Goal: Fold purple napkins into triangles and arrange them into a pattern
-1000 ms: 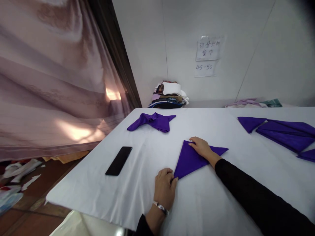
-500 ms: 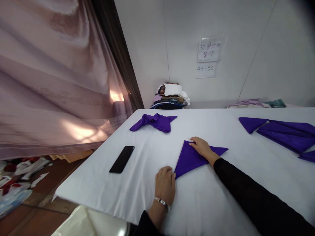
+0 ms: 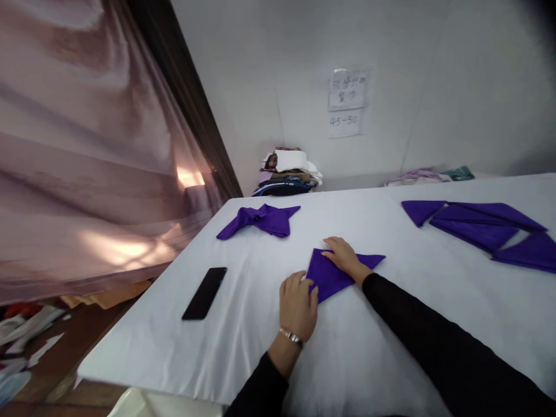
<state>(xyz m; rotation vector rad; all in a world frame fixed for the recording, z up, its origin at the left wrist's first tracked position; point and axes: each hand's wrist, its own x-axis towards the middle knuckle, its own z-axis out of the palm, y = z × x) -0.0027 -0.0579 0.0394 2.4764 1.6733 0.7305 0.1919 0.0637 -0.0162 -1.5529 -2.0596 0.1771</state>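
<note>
A purple cloth napkin, folded into a pointed shape, lies on the white-covered table in front of me. My left hand, with a silver bracelet at the wrist, has its fingers curled at the napkin's lower left corner. That corner is hidden behind the hand and appears gathered up in it. Across the upper part of the cloth, my right hand lies with fingers stretched and thumb apart, resting on the fabric. A narrow tip of the napkin sticks out to the right beyond the right wrist.
A second purple cloth, crumpled, lies at the back left. Several folded purple cloths lie at the right. A black phone rests near the table's left edge. A clothes pile is by the wall; a pink curtain hangs left.
My left hand has moved up against the napkin, and its lower left corner no longer shows flat on the table. My right hand stays on the cloth. The view has turned slightly right.
</note>
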